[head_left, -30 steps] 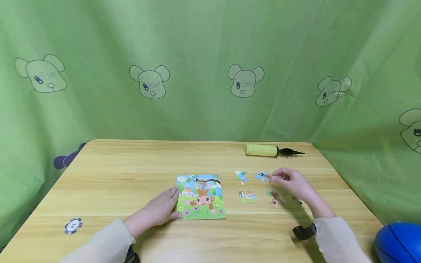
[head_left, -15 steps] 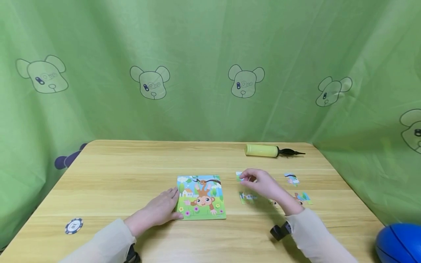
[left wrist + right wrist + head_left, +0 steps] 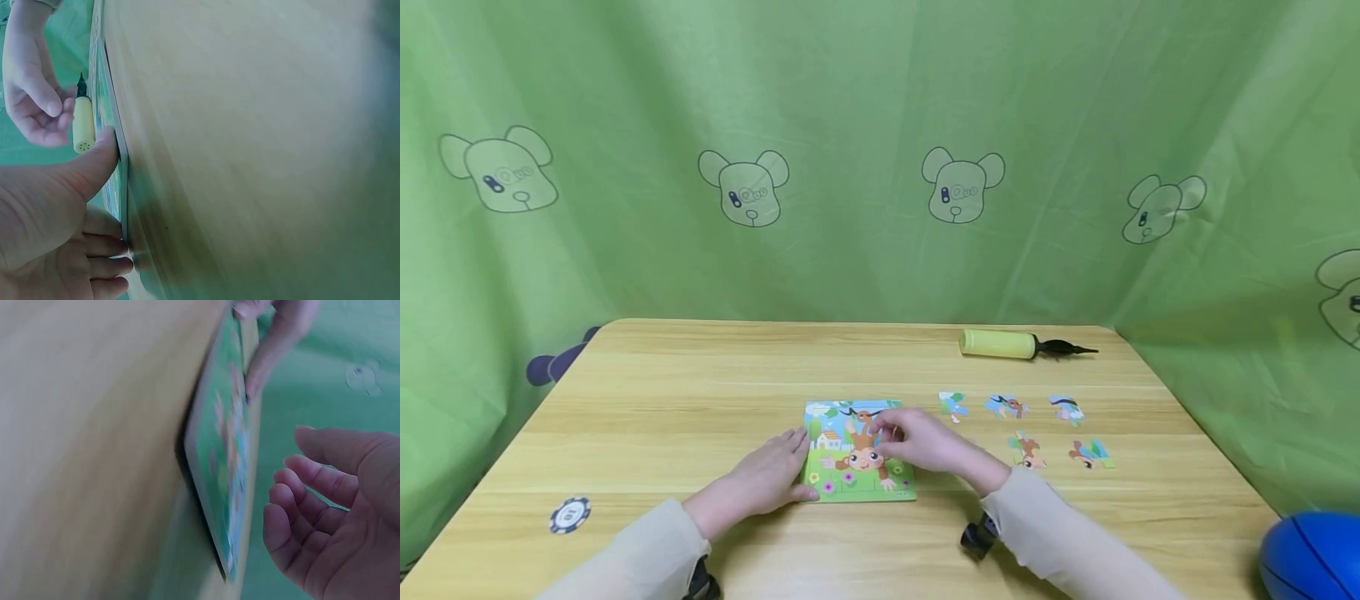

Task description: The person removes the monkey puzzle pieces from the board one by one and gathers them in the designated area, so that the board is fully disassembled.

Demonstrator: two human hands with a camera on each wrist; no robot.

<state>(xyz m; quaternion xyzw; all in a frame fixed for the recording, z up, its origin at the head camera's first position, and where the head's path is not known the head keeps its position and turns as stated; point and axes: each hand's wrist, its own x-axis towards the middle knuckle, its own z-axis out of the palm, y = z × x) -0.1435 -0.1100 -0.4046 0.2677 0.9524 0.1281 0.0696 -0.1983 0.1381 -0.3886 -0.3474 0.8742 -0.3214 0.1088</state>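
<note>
Green cloth [image 3: 850,83] printed with outlined animal heads hangs behind my wood-grained table [image 3: 700,375]. Near its middle lies the shallow puzzle board [image 3: 868,493], flat, its border framing a bright scene: a brown monkey hanging upside down by its tail from a branch, an orange-roofed house, a pale fence, pink and yellow flowers on grass. I cannot tell how much of that is printed base and how much fitted pieces. My left hand [image 3: 767,471] rests against the left edge, fingers extended, thumb touching the front corner. Over the board's right half my right hand [image 3: 925,439] hovers, fingers loosely bent, thumb apart from them, with nothing visible in their hold. To the right lie the sky piece [image 3: 953,404], the tail piece [image 3: 1006,407], the branch piece [image 3: 1066,409] and, nearer me, two pieces showing brown monkey parts [image 3: 1092,454]. Beyond them sits a yellow pump [image 3: 997,343].
</note>
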